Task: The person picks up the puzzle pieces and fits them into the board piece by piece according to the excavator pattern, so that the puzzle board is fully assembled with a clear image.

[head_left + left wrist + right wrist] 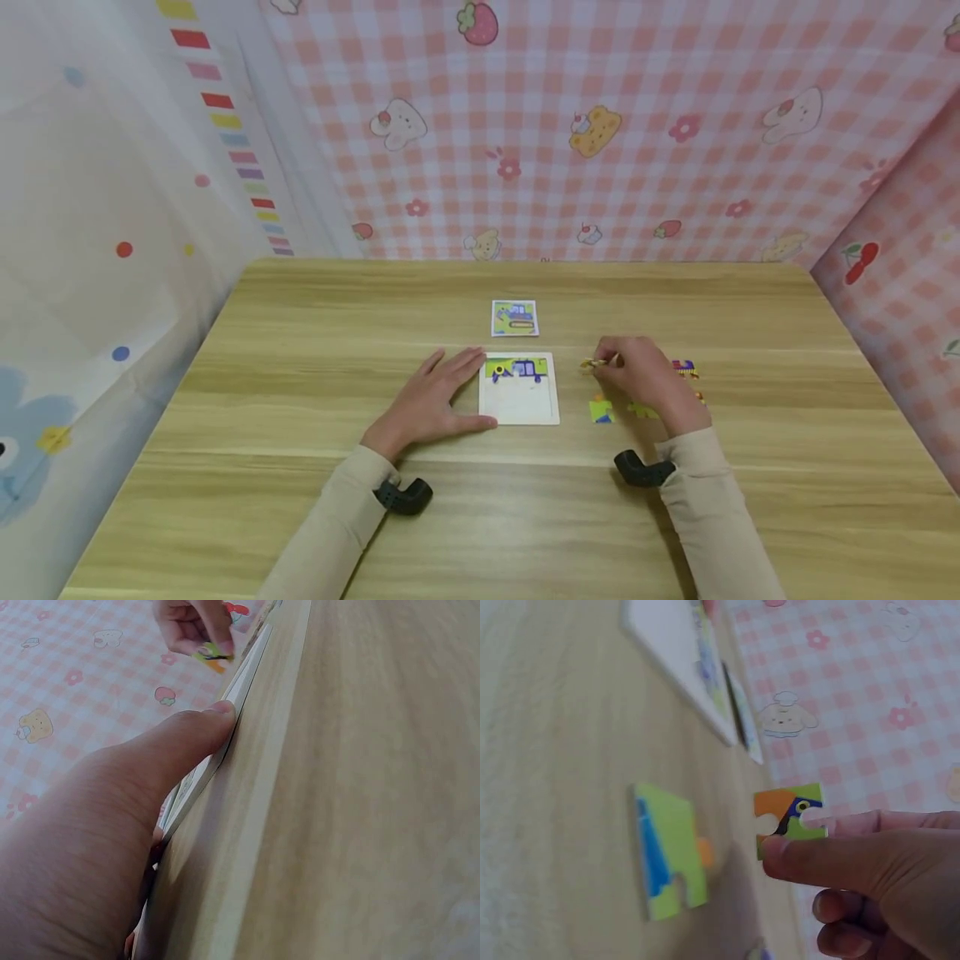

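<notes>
A white puzzle tray (525, 407) lies on the table, with joined pieces (538, 367) showing part of a blue vehicle along its top. My left hand (427, 402) is spread at the tray's left side, fingertips at the upper left corner and thumb on the lower edge. Between thumb and fingers, my right hand (643, 377) pinches a puzzle piece (789, 816) in green and orange with a dark band, raised above the table right of the tray. A green and blue puzzle piece (667, 847) lies below that hand.
Behind the tray lies a small picture card (514, 318) showing a blue vehicle. More loose pieces, including a yellow-green one (642, 410) and a purple and red one (685, 367), lie partly hidden by the right hand. A checked cloth (555, 200) hangs behind the table.
</notes>
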`<state>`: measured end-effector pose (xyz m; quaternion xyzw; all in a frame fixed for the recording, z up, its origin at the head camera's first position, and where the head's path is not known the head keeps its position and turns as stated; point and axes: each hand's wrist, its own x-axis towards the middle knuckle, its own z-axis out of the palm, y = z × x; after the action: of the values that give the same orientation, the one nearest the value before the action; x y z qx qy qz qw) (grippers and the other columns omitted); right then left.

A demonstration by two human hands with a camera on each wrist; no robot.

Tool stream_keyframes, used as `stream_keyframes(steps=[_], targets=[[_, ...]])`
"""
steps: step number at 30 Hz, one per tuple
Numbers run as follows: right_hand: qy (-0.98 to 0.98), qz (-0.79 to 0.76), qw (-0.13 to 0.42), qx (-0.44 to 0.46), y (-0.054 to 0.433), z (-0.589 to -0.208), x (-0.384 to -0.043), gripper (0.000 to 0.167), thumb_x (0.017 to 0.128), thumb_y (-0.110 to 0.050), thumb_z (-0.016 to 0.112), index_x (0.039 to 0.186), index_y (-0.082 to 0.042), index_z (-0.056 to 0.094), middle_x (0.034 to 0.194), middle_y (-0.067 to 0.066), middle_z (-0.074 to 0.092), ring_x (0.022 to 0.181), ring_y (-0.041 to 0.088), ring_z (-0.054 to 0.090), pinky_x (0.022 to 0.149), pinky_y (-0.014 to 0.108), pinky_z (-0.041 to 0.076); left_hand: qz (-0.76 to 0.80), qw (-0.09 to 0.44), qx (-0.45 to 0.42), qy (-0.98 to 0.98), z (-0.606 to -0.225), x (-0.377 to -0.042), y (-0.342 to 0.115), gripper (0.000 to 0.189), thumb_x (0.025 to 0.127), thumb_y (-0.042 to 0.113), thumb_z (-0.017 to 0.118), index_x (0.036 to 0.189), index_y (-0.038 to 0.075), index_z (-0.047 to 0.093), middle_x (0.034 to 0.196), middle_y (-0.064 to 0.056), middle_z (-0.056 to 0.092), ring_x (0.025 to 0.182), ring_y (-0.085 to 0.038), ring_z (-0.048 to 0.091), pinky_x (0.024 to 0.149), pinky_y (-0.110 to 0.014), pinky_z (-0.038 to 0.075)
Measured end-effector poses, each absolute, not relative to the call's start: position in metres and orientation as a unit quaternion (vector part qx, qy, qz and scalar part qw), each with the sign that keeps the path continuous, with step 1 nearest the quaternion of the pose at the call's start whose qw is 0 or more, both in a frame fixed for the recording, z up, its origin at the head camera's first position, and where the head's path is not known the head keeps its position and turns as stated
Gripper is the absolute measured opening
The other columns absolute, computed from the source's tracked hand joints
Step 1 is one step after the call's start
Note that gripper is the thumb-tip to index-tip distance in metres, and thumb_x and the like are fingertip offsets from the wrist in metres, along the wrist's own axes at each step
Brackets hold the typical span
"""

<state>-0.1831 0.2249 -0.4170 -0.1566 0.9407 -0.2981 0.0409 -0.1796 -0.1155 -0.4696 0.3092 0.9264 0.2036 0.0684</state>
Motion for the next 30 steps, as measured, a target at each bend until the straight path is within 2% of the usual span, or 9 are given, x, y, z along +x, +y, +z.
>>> stream_keyframes(steps=[3, 6, 11, 17, 24, 30], targets=[[0.941, -0.299, 0.022, -0.155, 0.225, -0.412, -0.179, 0.006, 0.096, -0.002, 0.071, 0.097, -0.004, 0.077, 0.088, 0.008, 0.071, 0.074, 0.019, 0.057, 0.064, 0.031, 0.048, 0.207, 0.064, 0.311, 0.925, -0.470, -0.179, -0.115, 0.106, 0.086, 0.076, 0.063, 0.165, 0.013, 0.027, 0.171, -0.001, 0.024, 0.157, -0.016, 0.019, 0.130, -0.043, 0.001], [0.936, -0.314, 0.006, -0.156, 0.221, -0.408, -0.177, 0.016, 0.099, -0.004, 0.068, 0.112, 0.000, 0.078, 0.100, 0.013, 0.074, 0.078, 0.020, 0.059, 0.065, 0.030, 0.050, 0.209, 0.061, 0.313, 0.924, -0.470, -0.179, -0.115, 0.106, 0.086, 0.075, 0.063, 0.164, 0.012, 0.028, 0.171, -0.003, 0.025, 0.157, -0.017, 0.021, 0.130, -0.043, 0.002], [0.925, -0.351, 0.000, -0.142, 0.206, -0.408, -0.173, 0.025, 0.103, -0.008, 0.064, 0.125, 0.001, 0.073, 0.100, 0.012, 0.073, 0.082, 0.022, 0.060, 0.066, 0.030, 0.052, 0.209, 0.061, 0.315, 0.924, -0.469, -0.178, -0.115, 0.106, 0.086, 0.075, 0.064, 0.164, 0.011, 0.028, 0.170, -0.004, 0.025, 0.157, -0.018, 0.021, 0.130, -0.044, 0.002], [0.904, -0.406, 0.012, -0.134, 0.175, -0.418, -0.170, 0.015, 0.099, -0.007, 0.070, 0.113, -0.003, 0.075, 0.095, 0.009, 0.075, 0.086, 0.022, 0.069, 0.076, 0.035, 0.059, 0.203, 0.064, 0.315, 0.925, -0.469, -0.180, -0.115, 0.106, 0.087, 0.076, 0.062, 0.165, 0.012, 0.027, 0.171, -0.003, 0.023, 0.157, -0.017, 0.019, 0.130, -0.044, 0.002], [0.873, -0.462, 0.064, -0.141, 0.137, -0.429, -0.171, 0.015, 0.096, -0.004, 0.073, 0.109, 0.002, 0.078, 0.089, 0.008, 0.076, 0.078, 0.015, 0.068, 0.070, 0.027, 0.057, 0.207, 0.068, 0.307, 0.926, -0.469, -0.181, -0.115, 0.107, 0.086, 0.077, 0.062, 0.165, 0.013, 0.027, 0.171, -0.001, 0.023, 0.157, -0.014, 0.018, 0.129, -0.042, 0.000], [0.868, -0.468, 0.075, -0.148, 0.119, -0.436, -0.176, 0.016, 0.094, -0.004, 0.075, 0.108, 0.002, 0.079, 0.090, 0.009, 0.077, 0.076, 0.012, 0.067, 0.069, 0.025, 0.055, 0.209, 0.067, 0.308, 0.926, -0.468, -0.180, -0.115, 0.107, 0.087, 0.077, 0.061, 0.164, 0.012, 0.028, 0.171, -0.001, 0.024, 0.157, -0.013, 0.018, 0.130, -0.043, 0.001]])
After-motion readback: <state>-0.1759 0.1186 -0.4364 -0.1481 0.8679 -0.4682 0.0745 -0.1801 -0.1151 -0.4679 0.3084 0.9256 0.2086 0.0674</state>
